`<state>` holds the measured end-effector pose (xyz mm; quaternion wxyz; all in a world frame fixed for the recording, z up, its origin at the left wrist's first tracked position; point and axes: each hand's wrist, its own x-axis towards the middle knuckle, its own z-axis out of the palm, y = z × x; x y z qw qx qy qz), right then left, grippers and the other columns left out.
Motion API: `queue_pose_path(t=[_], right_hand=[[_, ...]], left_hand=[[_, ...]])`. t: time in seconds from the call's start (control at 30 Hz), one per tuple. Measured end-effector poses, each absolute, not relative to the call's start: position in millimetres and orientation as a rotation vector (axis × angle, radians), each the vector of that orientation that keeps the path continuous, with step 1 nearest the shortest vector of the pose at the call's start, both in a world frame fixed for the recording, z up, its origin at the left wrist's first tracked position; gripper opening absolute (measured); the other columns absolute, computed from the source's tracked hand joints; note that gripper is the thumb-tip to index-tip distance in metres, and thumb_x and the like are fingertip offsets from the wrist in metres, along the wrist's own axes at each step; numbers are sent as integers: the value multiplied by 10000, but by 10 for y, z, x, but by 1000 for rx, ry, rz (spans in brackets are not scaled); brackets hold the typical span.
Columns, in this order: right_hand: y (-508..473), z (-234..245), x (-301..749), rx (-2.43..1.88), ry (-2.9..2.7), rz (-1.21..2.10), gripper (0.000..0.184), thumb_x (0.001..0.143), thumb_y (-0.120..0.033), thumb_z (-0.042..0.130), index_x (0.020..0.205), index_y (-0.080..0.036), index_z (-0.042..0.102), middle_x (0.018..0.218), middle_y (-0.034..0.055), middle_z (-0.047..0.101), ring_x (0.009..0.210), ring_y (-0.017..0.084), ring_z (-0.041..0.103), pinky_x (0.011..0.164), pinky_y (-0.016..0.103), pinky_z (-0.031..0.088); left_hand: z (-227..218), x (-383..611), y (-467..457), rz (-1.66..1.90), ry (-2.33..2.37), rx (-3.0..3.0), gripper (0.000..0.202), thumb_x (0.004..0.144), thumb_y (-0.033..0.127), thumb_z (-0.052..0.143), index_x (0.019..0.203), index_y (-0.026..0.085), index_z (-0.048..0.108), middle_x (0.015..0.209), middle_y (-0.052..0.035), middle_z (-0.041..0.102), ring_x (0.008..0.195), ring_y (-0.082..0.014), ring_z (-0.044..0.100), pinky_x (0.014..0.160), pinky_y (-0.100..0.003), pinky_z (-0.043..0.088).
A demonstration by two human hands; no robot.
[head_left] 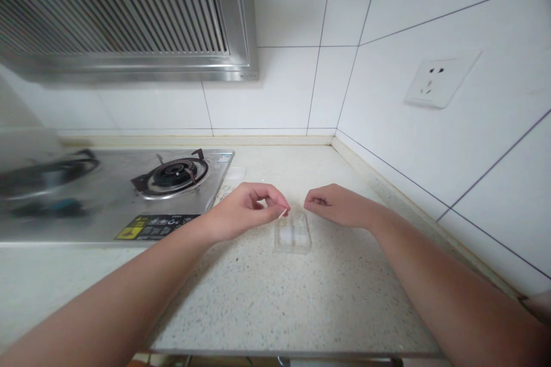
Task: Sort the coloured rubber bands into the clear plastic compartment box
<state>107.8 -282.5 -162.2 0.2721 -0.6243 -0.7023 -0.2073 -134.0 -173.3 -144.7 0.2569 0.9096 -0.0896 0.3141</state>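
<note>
A small clear plastic box (293, 234) with compartments lies on the speckled countertop (267, 298), in front of both hands. My left hand (245, 209) hovers just left of the box, its fingers pinched on a thin pale stick (282, 214) whose tip points toward the box. My right hand (333, 205) rests just behind the box's right side with its fingers curled in; what they hold, if anything, is hidden.
A steel gas hob (129, 195) with a black burner (174, 174) fills the left of the counter. An extractor hood (129, 17) hangs above it. White tiled walls meet at the corner, with a socket (437, 81) on the right wall.
</note>
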Motion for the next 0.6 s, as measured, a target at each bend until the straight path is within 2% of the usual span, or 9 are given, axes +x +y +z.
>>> queue_pose_path(t=[0.07, 0.23, 0.4, 0.6], right_hand=[[-2814, -1627, 1093, -1683, -1888, -573, 325, 939, -452, 483, 934, -193, 678, 768, 11, 638, 674, 127, 549, 594, 268, 352], [-2784, -1632, 1118, -1637, -1905, -614, 307, 933, -442, 499, 939, -195, 681, 799, 1, 656, 703, 124, 569, 630, 265, 378], [-2776, -1630, 1116, -1636, -1905, -617, 281, 925, -403, 508, 928, -182, 680, 796, 10, 655, 698, 124, 565, 627, 264, 369], [-2779, -1616, 1105, -1631, -1905, -619, 284, 925, -401, 507, 931, -176, 680, 804, 19, 658, 710, 133, 572, 634, 270, 367]], left_hand=[[-1440, -1347, -1726, 876, -226, 2646, 181, 858, 328, 643, 895, 158, 693, 814, -24, 632, 719, -86, 505, 646, -225, 390], [-1469, -1333, -1698, 813, -148, 2929, 203, 851, 345, 619, 920, 178, 710, 674, 15, 501, 614, -80, 423, 557, -221, 322], [-1492, -1323, -1689, 725, -60, 3155, 193, 827, 284, 599, 944, 203, 730, 689, 7, 550, 606, -92, 462, 569, -237, 313], [-1491, -1293, -1662, 691, -101, 3298, 214, 842, 293, 584, 966, 231, 748, 680, 5, 582, 599, -98, 478, 579, -247, 305]])
